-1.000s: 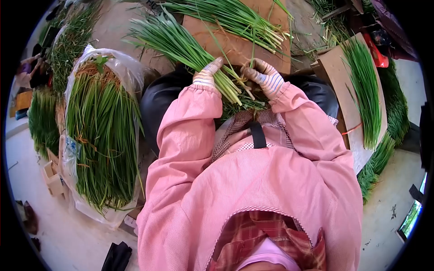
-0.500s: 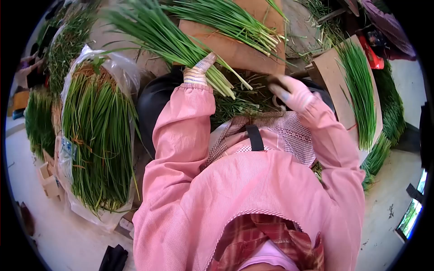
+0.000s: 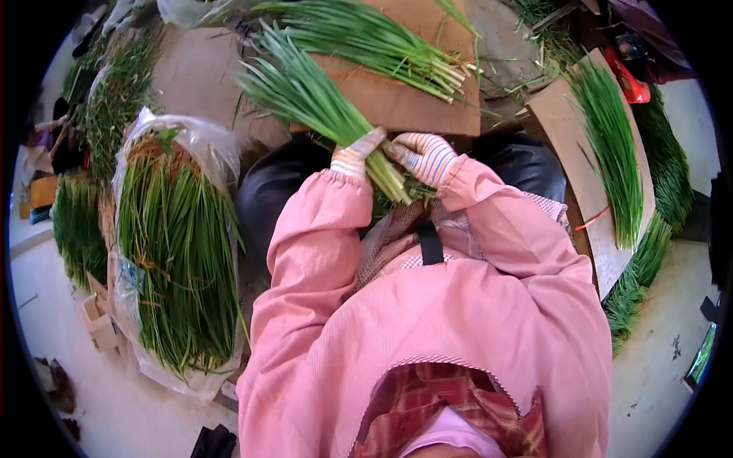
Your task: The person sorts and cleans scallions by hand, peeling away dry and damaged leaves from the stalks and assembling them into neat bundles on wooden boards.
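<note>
Floor: pale concrete floor (image 3: 99, 397) w/ loose green scraps; person sits low, seen from above, pink smock filling the lower middle.
Landmark: flat brown cardboard sheet (image 3: 397, 99), lying just beyond the hands.
Held bunch: bunch of chives (image 3: 321, 99), held at its pale cut ends just below the cardboard sheet's near edge; green tips fan up and left across the sheet's left corner.
Left hand (image 3: 353, 156): gloved, closed round the bunch near the root end, thumb laid along the stalks.
Right hand (image 3: 422, 156): striped glove, fingers curled onto the same root end, touching the stalks just beside the left hand; grip tight or loose, can't tell.
On the cardboard sheet: second bunch (image 3: 366, 38), lying across the sheet's far part, cut ends pointing right, apart from the held one.
Left of the cardboard sheet: clear plastic bag (image 3: 195, 141) on the floor, packed w/ long chives, mouth open toward the sheet.
Far left of the sheet: more green piles (image 3: 72, 221) beyond the bag.
Right of the cardboard sheet: second cardboard piece (image 3: 588, 191), tilted, w/ a slim chive bundle (image 3: 611, 145) lying along it; more greens heaped at its outer edge.
Below the sheet: dark trousered knees either side of the hands, trimmings (image 3: 397, 202) in the lap.
</note>
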Motion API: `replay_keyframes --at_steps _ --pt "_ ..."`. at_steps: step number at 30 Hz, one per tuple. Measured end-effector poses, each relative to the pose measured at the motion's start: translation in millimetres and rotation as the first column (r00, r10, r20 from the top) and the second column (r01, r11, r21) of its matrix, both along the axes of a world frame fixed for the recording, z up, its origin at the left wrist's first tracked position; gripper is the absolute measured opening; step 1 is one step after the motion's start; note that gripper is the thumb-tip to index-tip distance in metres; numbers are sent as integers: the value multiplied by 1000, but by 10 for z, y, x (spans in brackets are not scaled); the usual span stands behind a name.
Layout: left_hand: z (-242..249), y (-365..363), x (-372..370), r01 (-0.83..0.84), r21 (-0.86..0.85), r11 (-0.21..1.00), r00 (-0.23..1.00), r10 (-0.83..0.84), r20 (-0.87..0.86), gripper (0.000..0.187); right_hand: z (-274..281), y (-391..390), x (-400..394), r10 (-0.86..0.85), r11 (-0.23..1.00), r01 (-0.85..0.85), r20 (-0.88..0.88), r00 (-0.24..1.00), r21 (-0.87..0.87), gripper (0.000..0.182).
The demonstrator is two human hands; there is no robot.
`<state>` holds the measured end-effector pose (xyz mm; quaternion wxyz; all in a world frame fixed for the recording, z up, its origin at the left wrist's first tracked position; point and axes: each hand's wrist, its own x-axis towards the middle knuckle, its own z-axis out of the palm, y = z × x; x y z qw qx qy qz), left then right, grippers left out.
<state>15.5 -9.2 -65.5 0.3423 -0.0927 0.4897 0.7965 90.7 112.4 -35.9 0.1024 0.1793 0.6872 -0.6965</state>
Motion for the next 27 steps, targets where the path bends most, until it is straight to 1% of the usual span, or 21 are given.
replay_keyframes --at_steps 2,3,4,6,7,8,9,10,12,13,14,15,16,17,18,19,20,22,23,25,27 --pt "43 -33 -32 74 18 997 997 -74 4 24 166 16 -1 -45 999 48 184 982 -9 23" --pt "138 -51 -44 114 67 991 993 -116 27 24 133 28 -4 -96 991 111 191 977 -69 23" --pt "239 -66 29 50 42 998 994 -54 95 26 96 44 -2 -144 976 172 201 969 -130 24" --pt "232 -54 29 -6 -43 999 1000 7 22 29 5 129 27 -119 981 143 179 977 -130 20" --pt "237 -67 -23 -16 -86 996 1000 15 -6 30 -113 171 68 -50 977 42 33 998 208 20" --pt "119 -106 -64 -96 -11 995 987 94 -132 27 -168 224 102 66 847 -13 -81 995 532 19" --pt "126 -181 -164 -93 -7 996 987 91 -134 27 -3 274 160 241 698 -275 145 960 661 18" --pt "135 -292 -291 -180 -37 983 968 170 -183 27 11 330 259 374 609 -451 265 889 652 21" --pt "255 -399 -433 -357 -84 931 905 321 -280 27 377 360 384 523 345 -764 564 639 546 27" --pt "345 -351 -374 -482 -27 876 722 379 -579 30 371 433 385 508 358 -730 535 675 582 29" --pt "428 -304 -325 -483 -24 875 722 383 -576 30 349 536 358 493 367 -696 505 709 617 30" --pt "489 -266 -286 -400 157 903 795 427 -432 30 278 644 312 413 425 -441 264 872 791 26" --pt "513 -241 -275 -327 343 881 859 428 -280 30 219 758 233 290 504 -134 -20 957 853 20" --pt "425 -227 -282 -299 327 896 884 389 -260 33 242 855 86 165 466 62 -156 974 882 13" --pt "442 -182 -261 -184 454 872 959 261 -113 37 229 1004 -91 130 448 128 -207 970 885 11" --pt "423 -145 -238 -151 481 864 977 203 -58 37 204 1073 -132 55 358 277 -316 947 892 16" --pt "408 -116 -218 -120 509 852 990 141 -4 37 161 1125 -240 -37 411 257 -265 963 875 22" --pt "413 -109 -208 -113 523 845 993 104 47 34 108 1247 -296 32 354 89 -107 994 931 30" --pt "391 -103 -223 -116 552 826 993 79 90 32 136 1258 -331 35 349 90 -108 993 933 30" --pt "292 -98 -248 -118 544 831 991 60 123 29 193 1267 -392 33 168 -56 51 998 984 30" --pt "361 -65 -206 -137 512 848 988 79 132 29 270 1328 -442 97 177 -112 96 991 978 29"
